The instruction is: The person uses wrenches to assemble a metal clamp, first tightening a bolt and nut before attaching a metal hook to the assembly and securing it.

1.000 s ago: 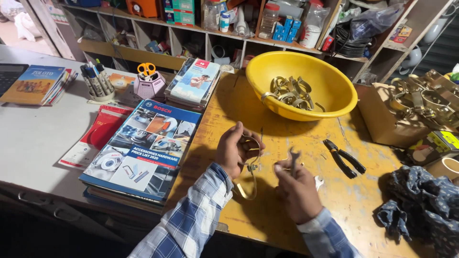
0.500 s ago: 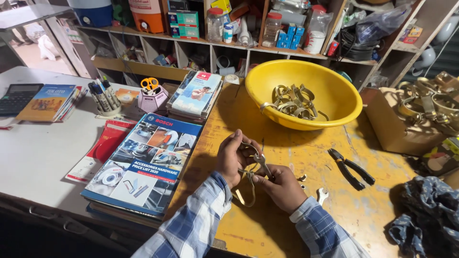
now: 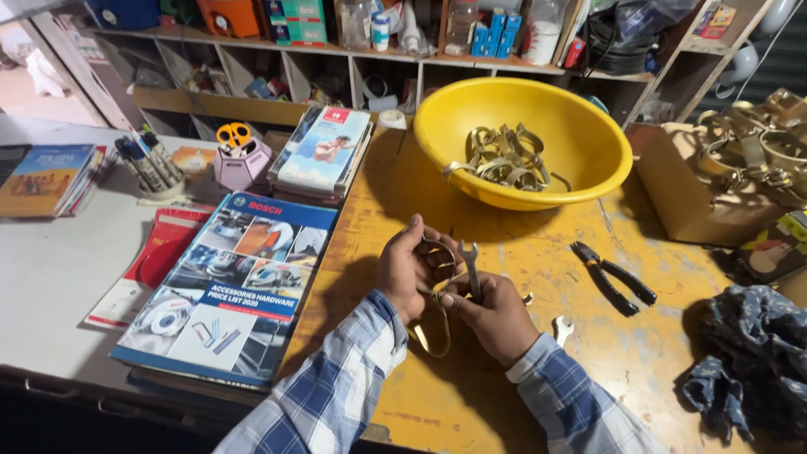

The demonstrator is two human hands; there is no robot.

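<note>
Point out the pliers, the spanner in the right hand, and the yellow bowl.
Pliers (image 3: 614, 277): head view, on the black handles, lying on the bench.
Spanner (image 3: 470, 267): head view, on its shaft below the open jaw end.
Yellow bowl (image 3: 588, 181): head view, on its right rim.

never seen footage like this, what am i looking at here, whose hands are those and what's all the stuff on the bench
This is one view, taken from a camera worn on a person's head, looking down at their own two bare hands in checked blue-and-white sleeves. No machine is involved.

The left hand holds a metal band clamp, whose loop hangs down toward the worn yellow workbench. The right hand grips a small silver open-ended spanner against that clamp.

On the bench lie a big yellow plastic bowl holding more metal clamps, black-handled pliers, a second small spanner, a dark blue rag and a brown cardboard box. To the left is a blue hardware catalogue.
</note>
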